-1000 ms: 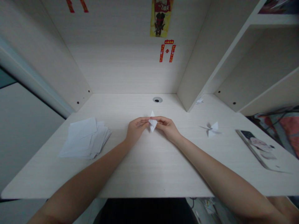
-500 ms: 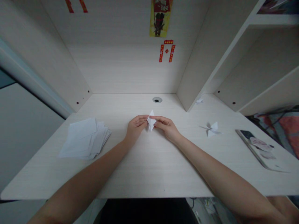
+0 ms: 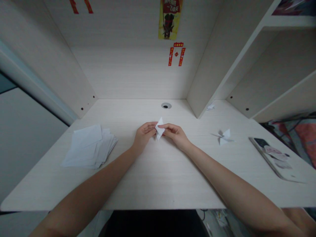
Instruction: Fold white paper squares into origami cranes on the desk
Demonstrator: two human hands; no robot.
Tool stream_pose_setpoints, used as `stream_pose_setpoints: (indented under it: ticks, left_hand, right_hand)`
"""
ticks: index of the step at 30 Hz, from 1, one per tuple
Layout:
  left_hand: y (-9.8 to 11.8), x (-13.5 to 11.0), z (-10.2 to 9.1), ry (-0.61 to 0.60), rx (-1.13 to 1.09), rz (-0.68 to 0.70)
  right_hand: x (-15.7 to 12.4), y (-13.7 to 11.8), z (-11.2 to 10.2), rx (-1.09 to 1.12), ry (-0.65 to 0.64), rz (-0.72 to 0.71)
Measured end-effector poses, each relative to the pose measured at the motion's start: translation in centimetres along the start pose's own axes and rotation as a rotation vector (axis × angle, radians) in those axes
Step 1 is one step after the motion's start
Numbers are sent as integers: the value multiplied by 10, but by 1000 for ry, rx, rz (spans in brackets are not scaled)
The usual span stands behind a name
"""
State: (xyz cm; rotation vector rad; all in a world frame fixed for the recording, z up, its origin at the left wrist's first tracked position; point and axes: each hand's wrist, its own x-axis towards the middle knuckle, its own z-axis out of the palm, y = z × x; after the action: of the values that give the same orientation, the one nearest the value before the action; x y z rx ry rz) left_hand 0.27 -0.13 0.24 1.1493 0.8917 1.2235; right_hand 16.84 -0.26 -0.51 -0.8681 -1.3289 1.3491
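Observation:
A small folded piece of white paper (image 3: 159, 129) is pinched between both hands just above the middle of the pale wooden desk (image 3: 158, 177). My left hand (image 3: 143, 135) grips its left side with closed fingers. My right hand (image 3: 175, 134) holds its right side, thumb and fingers pressed together. The paper's pointed tip sticks up between the fingertips.
A loose stack of white paper sheets (image 3: 90, 146) lies at the left. A finished folded paper crane (image 3: 223, 136) sits at the right, a smaller paper scrap (image 3: 210, 106) by the shelf divider. A phone (image 3: 270, 154) lies far right. A cable hole (image 3: 166, 105) is behind the hands.
The folded paper has shifted slightly left and turned between the fingers; both hands stayed almost in place.

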Motion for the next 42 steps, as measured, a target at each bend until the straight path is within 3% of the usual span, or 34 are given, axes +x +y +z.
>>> stream_pose_setpoints:
  ticks: [11,18,28,35,42]
  left_hand:
    - [1,-1,2,8,-34,-27]
    - [2,-2,1,-22,44,-42]
    - [2,-3,0,-26,159,-50]
    - [2,-1,0,31,118,-65]
    - [0,0,-2,52,91,-87]
  right_hand:
    - [2,6,-2,96,109,29]
    - [3,4,-4,171,67,67]
    - [2,4,-4,62,104,41]
    - [2,1,-1,-37,105,18]
    - [4,5,-4,27,150,19]
